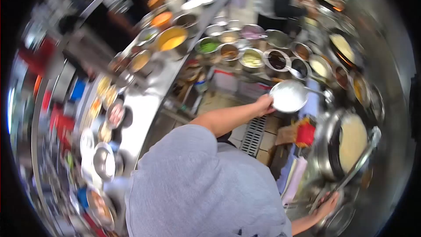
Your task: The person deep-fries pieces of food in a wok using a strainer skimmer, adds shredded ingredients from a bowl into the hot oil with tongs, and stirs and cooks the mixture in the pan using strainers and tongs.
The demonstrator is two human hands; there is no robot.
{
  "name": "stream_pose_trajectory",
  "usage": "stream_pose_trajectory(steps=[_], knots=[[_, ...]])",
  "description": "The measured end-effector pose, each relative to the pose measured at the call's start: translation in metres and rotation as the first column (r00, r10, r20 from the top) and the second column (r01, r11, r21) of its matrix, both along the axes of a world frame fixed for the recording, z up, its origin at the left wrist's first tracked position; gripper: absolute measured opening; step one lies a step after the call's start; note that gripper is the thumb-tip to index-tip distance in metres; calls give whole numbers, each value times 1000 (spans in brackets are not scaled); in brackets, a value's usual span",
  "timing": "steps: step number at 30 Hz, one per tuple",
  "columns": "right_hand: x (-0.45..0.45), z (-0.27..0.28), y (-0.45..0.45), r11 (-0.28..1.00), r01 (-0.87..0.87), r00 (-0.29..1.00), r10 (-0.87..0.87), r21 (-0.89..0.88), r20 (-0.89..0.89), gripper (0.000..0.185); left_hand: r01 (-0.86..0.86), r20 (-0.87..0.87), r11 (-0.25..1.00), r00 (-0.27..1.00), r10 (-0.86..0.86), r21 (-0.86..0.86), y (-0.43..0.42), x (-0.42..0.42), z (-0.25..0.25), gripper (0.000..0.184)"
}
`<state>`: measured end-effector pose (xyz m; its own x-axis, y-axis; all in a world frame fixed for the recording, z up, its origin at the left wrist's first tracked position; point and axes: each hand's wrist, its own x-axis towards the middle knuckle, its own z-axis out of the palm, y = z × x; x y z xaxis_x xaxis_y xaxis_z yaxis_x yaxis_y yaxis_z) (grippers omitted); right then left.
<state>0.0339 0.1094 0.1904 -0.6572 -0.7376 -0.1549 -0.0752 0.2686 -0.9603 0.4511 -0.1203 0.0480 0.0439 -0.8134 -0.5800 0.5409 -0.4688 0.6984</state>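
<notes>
My left hand (264, 105) is closed on the rim of a round metal bowl (289, 96) with white contents, held out ahead of my body. Low on the right, my right hand (326, 204) has its fingers curled at the lower end of a long metal bar (355, 171). That bar slants up beside a large pan (335, 145) holding a pale yellow, flat layer. Blur hides whether the bar is a ladle or a pipe, and how firmly my fingers grip it.
Several metal pots of sauces and chopped food (252, 57) line the far counter. A steel worktop (140, 105) with bowls runs along the left. Another person (280, 0) stands beyond the pots at the stove. A floor drain grate (253, 136) lies below.
</notes>
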Motion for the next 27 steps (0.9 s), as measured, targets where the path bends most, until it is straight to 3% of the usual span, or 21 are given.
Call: stream_pose_trajectory(steps=[1,2,4,5,6,7,9,12,14,16,17,19,20,21,22,23,24,25,26,27], knots=[[1,-6,-9,997,-69,997,70,-22,32,33,-69,-33,996,997,70,55,43,40,-6,34],[19,8,-22,990,-143,989,143,-15,24,32,-106,92,991,991,99,83,94,74,24,31],[20,9,-57,934,-343,939,341,-104,-36,29,-341,236,919,927,292,198,173,139,-1,27],[26,21,-74,909,-414,909,410,-54,-76,28,-485,238,860,864,443,160,215,171,-30,26],[29,29,-96,884,-467,881,461,-32,-109,28,-603,260,790,784,563,107,251,193,-27,23],[33,36,-118,857,-516,849,510,-12,-138,28,-763,208,646,633,746,8,284,212,-39,21],[73,55,-146,833,-538,842,526,-126,-117,30,-914,108,401,392,913,-66,327,226,8,19],[117,61,-172,794,-587,808,587,-157,-54,31,-994,-27,-2,1,1000,-113,351,244,32,20],[143,62,-175,742,-637,756,654,-209,16,31,-989,-70,110,117,991,-103,352,245,40,26],[162,61,-169,735,-646,758,650,-204,-60,28,-974,-64,199,206,976,-106,344,240,44,31],[167,59,-166,740,-642,766,630,-199,-130,25,-938,-53,324,332,942,-119,340,239,36,29],[148,43,-165,791,-608,794,603,-69,-85,30,-821,32,564,563,826,-93,322,238,8,26],[135,31,-161,760,-638,763,646,-127,34,34,-764,113,643,635,764,-51,309,222,10,26],[133,34,-148,818,-568,818,573,-88,50,37,-699,67,714,711,700,-43,307,217,-19,27],[120,34,-140,826,-564,825,564,-18,31,37,-640,166,765,764,624,68,308,216,-59,24],[108,38,-127,839,-541,827,542,48,-148,36,-271,369,889,921,128,370,303,210,-48,22],[81,12,-116,892,-452,806,419,23,-419,36,5,210,853,969,-133,521,322,242,-110,25],[66,16,-97,946,-325,868,302,9,-394,37,178,134,774,937,-321,608,251,215,-92,24],[45,20,-71,988,-142,850,155,64,-503,36,297,70,660,880,-469,691,202,180,-61,28],[23,25,-42,993,12,796,61,117,-602,36,360,90,637,822,-562,682,191,174,-73,27]])
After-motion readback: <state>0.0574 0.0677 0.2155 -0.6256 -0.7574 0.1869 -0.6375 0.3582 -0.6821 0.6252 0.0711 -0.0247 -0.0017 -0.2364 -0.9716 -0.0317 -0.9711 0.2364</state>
